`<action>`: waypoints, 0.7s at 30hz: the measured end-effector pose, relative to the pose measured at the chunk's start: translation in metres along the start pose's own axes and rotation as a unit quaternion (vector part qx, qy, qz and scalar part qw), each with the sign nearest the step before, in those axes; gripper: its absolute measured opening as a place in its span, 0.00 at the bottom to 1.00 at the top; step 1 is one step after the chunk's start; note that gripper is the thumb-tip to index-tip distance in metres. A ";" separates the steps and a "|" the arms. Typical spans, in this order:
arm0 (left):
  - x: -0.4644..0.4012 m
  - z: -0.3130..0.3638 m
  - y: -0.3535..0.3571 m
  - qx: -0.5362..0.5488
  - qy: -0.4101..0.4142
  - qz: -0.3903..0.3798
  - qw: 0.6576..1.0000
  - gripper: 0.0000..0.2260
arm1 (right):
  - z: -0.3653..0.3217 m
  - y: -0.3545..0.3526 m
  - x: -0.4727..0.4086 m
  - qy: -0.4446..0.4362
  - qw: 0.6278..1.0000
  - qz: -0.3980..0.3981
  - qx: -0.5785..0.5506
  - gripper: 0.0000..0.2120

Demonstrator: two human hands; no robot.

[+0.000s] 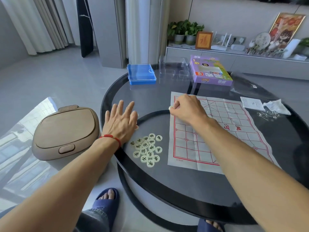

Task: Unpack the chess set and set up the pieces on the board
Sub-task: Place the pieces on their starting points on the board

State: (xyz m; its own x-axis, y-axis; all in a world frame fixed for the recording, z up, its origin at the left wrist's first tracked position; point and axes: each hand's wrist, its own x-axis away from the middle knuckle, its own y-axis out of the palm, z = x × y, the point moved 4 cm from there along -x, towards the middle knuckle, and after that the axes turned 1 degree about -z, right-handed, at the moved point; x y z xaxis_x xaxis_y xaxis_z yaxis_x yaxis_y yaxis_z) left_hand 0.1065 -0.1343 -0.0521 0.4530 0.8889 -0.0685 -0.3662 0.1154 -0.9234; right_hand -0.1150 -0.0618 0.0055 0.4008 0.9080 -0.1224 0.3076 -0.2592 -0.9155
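Observation:
A creased paper chess board (232, 131) with red grid lines lies on the round glass table (150, 97). Several pale round pieces with dark characters (148, 149) sit in a cluster left of the board. My right hand (187, 108) hovers over the board's far left corner and pinches one pale piece (170, 107) between its fingertips. My left hand (121, 121) lies flat with spread fingers on the table, just beyond the cluster; pieces partly show under its fingers.
A blue plastic case (141, 74) stands at the table's far side, with a clear plastic tray (173, 69) and a purple box (209, 71) right of it. Paper slips and a wrapper (264, 105) lie at the right. A tan lidded bin (66, 131) sits on the floor left.

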 end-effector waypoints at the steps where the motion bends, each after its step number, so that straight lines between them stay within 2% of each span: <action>1: -0.005 0.001 0.002 -0.005 0.005 -0.009 1.000 0.23 | 0.017 -0.007 0.001 0.022 1.000 0.003 0.004 0.09; 7: -0.029 0.007 0.016 -0.125 0.046 -0.038 0.990 0.23 | 0.080 -0.025 0.007 0.078 0.997 0.005 0.026 0.09; 17: -0.082 0.047 0.037 -0.123 0.097 -0.073 0.985 0.23 | 0.116 -0.035 -0.015 0.073 0.992 0.040 0.092 0.07; 21: -0.106 0.072 0.052 -0.136 0.104 -0.091 0.981 0.24 | 0.130 -0.035 -0.020 0.081 0.994 0.010 0.074 0.07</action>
State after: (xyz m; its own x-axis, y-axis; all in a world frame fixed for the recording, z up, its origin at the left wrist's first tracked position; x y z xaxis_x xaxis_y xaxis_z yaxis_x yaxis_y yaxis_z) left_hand -0.0186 -0.1902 -0.0653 0.6577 0.7511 0.0570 -0.0459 0.1155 -0.9922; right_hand -0.2457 -0.0284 -0.0102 0.5426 0.8353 -0.0889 0.1731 -0.2147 -0.9612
